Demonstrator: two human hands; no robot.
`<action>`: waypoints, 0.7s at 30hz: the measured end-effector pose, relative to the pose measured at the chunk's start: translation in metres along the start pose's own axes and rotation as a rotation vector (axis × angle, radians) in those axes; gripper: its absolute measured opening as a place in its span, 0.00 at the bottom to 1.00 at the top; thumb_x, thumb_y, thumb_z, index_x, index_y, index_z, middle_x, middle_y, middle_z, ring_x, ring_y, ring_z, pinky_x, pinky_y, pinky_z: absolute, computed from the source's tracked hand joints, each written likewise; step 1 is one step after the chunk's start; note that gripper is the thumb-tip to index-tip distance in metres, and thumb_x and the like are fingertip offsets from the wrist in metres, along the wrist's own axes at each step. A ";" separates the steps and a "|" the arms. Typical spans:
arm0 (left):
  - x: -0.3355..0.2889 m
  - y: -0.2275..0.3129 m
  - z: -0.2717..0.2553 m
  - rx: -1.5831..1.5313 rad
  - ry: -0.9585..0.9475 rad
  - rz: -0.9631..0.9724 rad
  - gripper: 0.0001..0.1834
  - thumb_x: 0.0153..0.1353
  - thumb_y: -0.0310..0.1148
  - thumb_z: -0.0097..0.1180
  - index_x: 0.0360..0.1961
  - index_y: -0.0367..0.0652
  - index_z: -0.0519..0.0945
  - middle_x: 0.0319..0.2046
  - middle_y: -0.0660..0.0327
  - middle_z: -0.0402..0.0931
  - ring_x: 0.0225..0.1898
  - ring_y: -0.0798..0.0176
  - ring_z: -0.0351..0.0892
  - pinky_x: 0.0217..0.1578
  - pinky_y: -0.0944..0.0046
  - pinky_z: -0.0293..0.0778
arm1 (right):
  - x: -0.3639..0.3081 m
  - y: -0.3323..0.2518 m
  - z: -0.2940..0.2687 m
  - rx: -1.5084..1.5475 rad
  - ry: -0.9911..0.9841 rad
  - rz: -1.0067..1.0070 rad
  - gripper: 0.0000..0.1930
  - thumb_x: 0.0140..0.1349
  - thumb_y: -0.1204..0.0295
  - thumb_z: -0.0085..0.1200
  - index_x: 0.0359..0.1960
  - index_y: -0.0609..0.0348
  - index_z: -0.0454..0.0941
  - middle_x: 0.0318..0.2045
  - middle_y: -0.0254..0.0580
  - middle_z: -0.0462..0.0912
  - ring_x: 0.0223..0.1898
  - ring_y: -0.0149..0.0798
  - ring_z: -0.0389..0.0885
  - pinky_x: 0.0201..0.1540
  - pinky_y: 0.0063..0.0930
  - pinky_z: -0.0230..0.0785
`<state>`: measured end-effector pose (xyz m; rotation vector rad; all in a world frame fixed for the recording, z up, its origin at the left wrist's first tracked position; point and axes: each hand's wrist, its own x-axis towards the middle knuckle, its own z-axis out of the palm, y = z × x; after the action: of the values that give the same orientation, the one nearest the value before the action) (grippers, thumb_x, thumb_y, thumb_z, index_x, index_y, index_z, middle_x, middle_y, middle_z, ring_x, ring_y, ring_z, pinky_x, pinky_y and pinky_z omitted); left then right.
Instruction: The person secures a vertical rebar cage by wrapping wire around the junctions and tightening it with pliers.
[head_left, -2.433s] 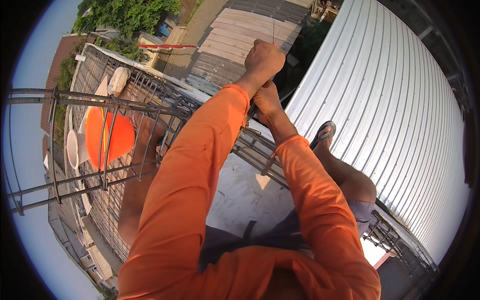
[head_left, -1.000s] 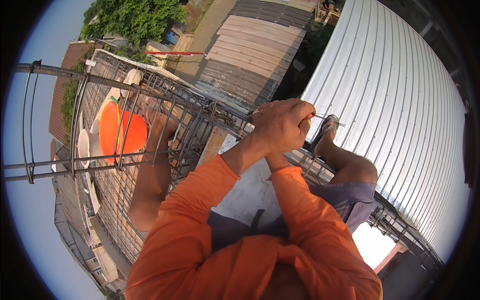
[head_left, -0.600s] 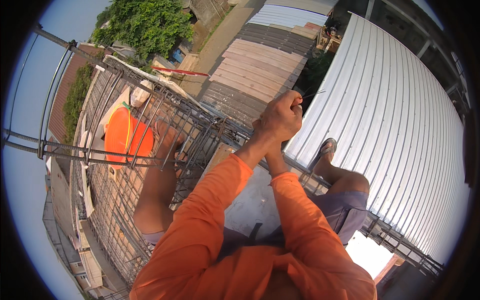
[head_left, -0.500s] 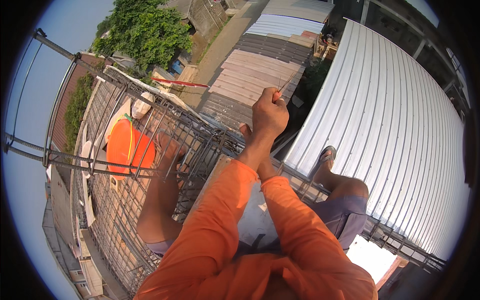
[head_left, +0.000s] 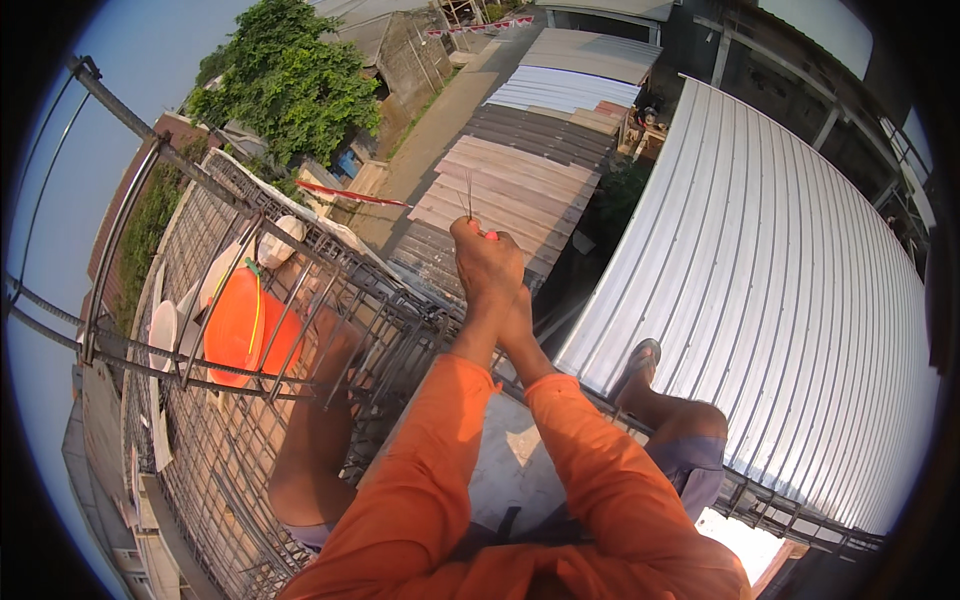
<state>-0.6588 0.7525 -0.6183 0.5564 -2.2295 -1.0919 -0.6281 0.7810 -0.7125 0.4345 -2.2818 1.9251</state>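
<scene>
My left hand [head_left: 488,268] is closed in front of me, above the dark bundle of steel bars. A few thin tie wires [head_left: 468,192] stick up from its fingers, pointing away from me. My right hand [head_left: 516,312] lies close against the left one and mostly behind it, so its fingers are hidden. Both forearms, in orange sleeves, reach forward together. Just left and below the hands runs the rebar cage [head_left: 385,300], its bars crossing at close spacing.
An orange bucket [head_left: 236,325] and a white bundle [head_left: 282,240] stand among the bars on the left. Bare rebar [head_left: 125,105] juts out at the upper left. A corrugated metal roof [head_left: 760,300] slopes below on the right; my sandalled foot [head_left: 638,370] rests by its edge.
Both hands have shifted left and slightly toward me. The wires, which leaned right, now point nearly straight away from me. The whole view has also shifted a little.
</scene>
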 end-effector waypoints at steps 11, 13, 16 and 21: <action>0.038 -0.020 -0.046 -0.750 -0.783 -0.078 0.29 0.44 0.34 0.62 0.47 0.32 0.67 0.40 0.52 0.73 0.41 0.59 0.75 0.42 0.62 0.72 | 0.024 -0.010 -0.033 0.437 -0.338 0.403 0.06 0.47 0.74 0.61 0.22 0.63 0.77 0.18 0.32 0.76 0.22 0.28 0.73 0.27 0.27 0.65; 0.059 -0.025 -0.053 -1.055 -1.162 -0.010 0.34 0.42 0.40 0.65 0.50 0.31 0.71 0.44 0.49 0.75 0.44 0.54 0.77 0.42 0.62 0.74 | 0.025 -0.032 -0.040 0.368 -0.626 0.338 0.07 0.46 0.78 0.59 0.28 0.62 0.75 0.21 0.34 0.76 0.24 0.26 0.73 0.24 0.24 0.63; 0.056 -0.027 -0.041 -1.168 -1.570 0.009 0.28 0.45 0.40 0.66 0.44 0.32 0.75 0.36 0.52 0.77 0.38 0.55 0.78 0.38 0.63 0.74 | 0.017 -0.030 -0.044 0.595 -0.583 0.370 0.10 0.43 0.81 0.59 0.28 0.61 0.73 0.23 0.34 0.74 0.25 0.28 0.73 0.26 0.22 0.64; 0.036 -0.023 -0.036 -1.098 -1.323 -0.001 0.10 0.51 0.29 0.61 0.31 0.36 0.74 0.23 0.59 0.71 0.25 0.65 0.72 0.28 0.63 0.71 | 0.019 -0.021 -0.049 0.754 -0.626 0.441 0.20 0.42 0.83 0.58 0.39 0.61 0.68 0.27 0.34 0.73 0.27 0.30 0.74 0.27 0.22 0.66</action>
<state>-0.6590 0.6975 -0.6077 -0.8815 -1.8727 -2.8650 -0.6444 0.8228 -0.6789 0.7336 -1.9418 3.2682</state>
